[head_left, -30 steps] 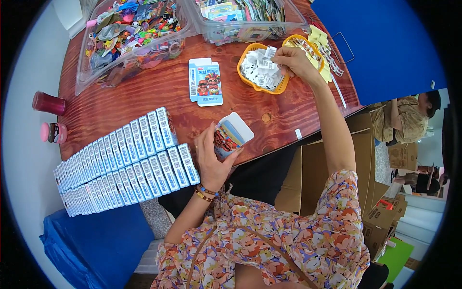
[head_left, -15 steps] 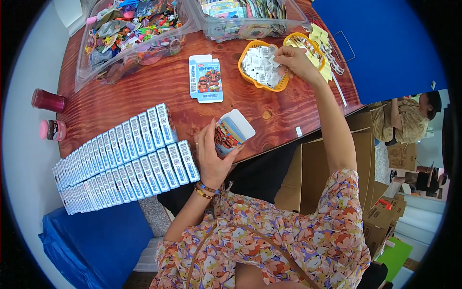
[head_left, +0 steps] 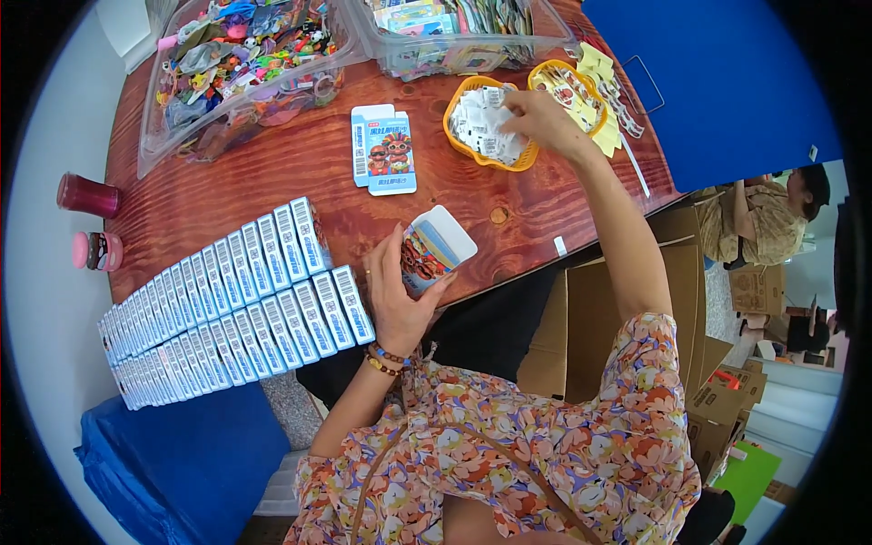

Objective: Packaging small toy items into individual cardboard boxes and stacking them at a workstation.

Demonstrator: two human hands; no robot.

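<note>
My left hand (head_left: 397,300) is wrapped round a small colourful carton (head_left: 427,256), tilted, with its white flap standing open at the top. Over a yellow basket (head_left: 527,163) heaped with small white packets (head_left: 486,127), my right hand (head_left: 542,120) reaches down, its fingers bent but apart at the packets; no packet shows clearly in its grip. A flattened light-blue carton (head_left: 391,154) with cartoon figures lies on the table between the basket and the bins. Left of my left hand stand two long rows of filled-out blue-and-white cartons (head_left: 236,286).
Clear bins of small toys (head_left: 263,77) and flat packets (head_left: 472,50) stand at the back. A second yellow basket (head_left: 568,77) sits beside yellow slips (head_left: 607,136). Jars (head_left: 88,194) stand at left. An open cardboard box (head_left: 627,309) is below the table's right edge; another person (head_left: 758,218) is beyond.
My right hand has shifted left over the white packets, and its fingers have gone from pinched together to apart. My left hand keeps its hold on the carton.
</note>
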